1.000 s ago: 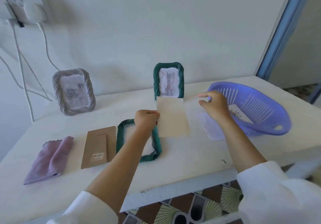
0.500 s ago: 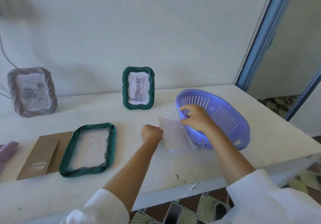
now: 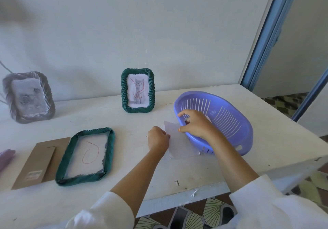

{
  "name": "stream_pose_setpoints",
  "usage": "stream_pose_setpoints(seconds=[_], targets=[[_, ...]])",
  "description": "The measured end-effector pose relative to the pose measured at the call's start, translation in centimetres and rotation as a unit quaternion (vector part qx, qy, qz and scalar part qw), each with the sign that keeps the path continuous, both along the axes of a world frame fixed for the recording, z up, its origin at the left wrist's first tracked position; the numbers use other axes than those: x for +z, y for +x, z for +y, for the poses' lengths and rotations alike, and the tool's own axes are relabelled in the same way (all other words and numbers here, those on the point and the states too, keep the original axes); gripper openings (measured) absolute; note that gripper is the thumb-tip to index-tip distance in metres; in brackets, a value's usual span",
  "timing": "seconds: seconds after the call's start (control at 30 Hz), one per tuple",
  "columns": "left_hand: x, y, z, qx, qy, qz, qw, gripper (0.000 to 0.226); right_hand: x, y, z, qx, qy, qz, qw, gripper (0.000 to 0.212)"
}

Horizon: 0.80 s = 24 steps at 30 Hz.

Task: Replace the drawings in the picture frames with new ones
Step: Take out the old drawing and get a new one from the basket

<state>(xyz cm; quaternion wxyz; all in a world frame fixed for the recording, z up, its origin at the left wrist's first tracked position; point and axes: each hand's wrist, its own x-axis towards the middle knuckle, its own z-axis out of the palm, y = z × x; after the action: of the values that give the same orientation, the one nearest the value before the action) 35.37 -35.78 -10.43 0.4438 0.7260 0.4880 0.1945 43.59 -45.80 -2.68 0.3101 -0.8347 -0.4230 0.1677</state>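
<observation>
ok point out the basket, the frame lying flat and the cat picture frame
basket (image 3: 229, 120), head view, on the slotted inner wall
frame lying flat (image 3: 110, 150), head view, on its green right-hand border
cat picture frame (image 3: 124, 90), head view, on its green left-hand border

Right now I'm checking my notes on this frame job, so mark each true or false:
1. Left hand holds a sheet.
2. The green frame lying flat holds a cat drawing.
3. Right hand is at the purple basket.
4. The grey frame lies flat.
1. True: the left hand pinches the sheet.
2. False: the flat green frame shows a red swirl; the cat is in the standing green frame.
3. True: the right hand reaches over the rim of the purple basket.
4. False: the grey frame stands upright.
</observation>
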Motion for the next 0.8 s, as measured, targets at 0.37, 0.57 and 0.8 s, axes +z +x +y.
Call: stream_pose_setpoints(seconds=[0.37, 0.57, 0.8], targets=[[-0.2, -0.2, 0.2, -0.007, 0.076, 0.011, 0.997, 0.034, -0.2, 0.2, -0.4, 0.008, -0.003, 0.037, 0.999, 0.047], [3.3, 1.1, -0.8, -0.041, 0.051, -0.201, 0.977, 0.031, 0.8, 5.4, -1.6, -0.114, 0.045, 0.019, 0.992, 0.033], [2.7, 2.0, -2.1, -0.096, 0.073, -0.169, 0.978, 0.048, -1.5, 8.5, -2.7, -0.145, -0.182, 0.005, 0.973, 0.034]])
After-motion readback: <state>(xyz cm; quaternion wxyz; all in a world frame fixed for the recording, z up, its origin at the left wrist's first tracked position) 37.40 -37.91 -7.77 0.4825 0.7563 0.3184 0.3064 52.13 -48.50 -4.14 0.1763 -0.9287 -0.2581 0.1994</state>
